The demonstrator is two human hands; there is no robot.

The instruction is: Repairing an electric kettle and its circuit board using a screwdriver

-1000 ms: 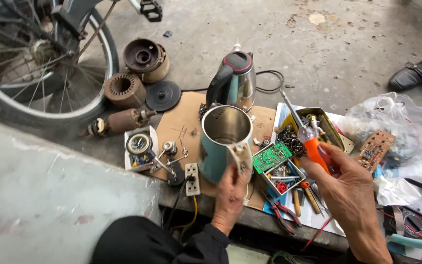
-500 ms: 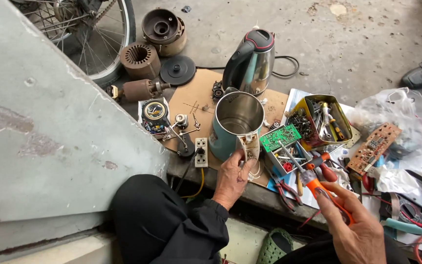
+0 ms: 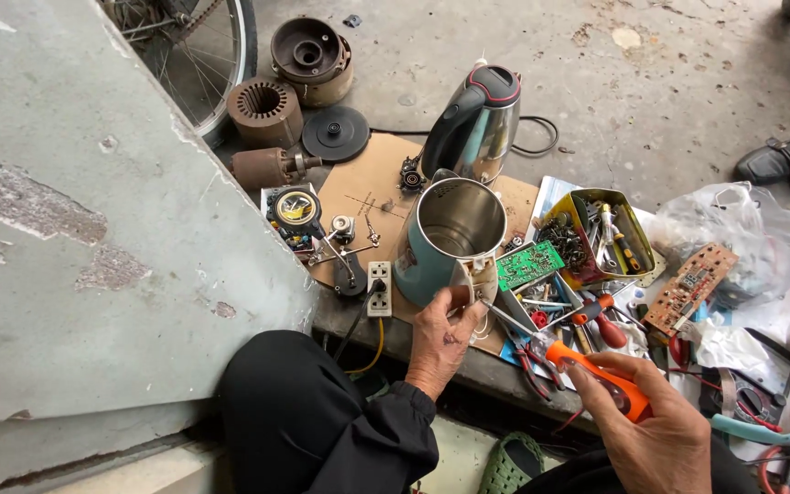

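Working at the handle mount of the open teal kettle near the cardboard sheet's front edge; left hand pinching the handle base, right hand wrapped around orange screwdriver, tip beside the mount; likely needs tip seated squarely before turning

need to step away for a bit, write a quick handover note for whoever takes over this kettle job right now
Left hand: grips the open teal kettle at its handle mount, holding it upright on the cardboard sheet.
Right hand: holds an orange-handled screwdriver, tip pointed at the exposed handle mount.
Around it: a second kettle, black and steel, stands behind; green circuit board and a yellow tin of parts to the right; power strip to the left.
Done: the teal kettle has no lid and its handle cover is off.
Left: work at the handle mount; nothing is put back together yet.
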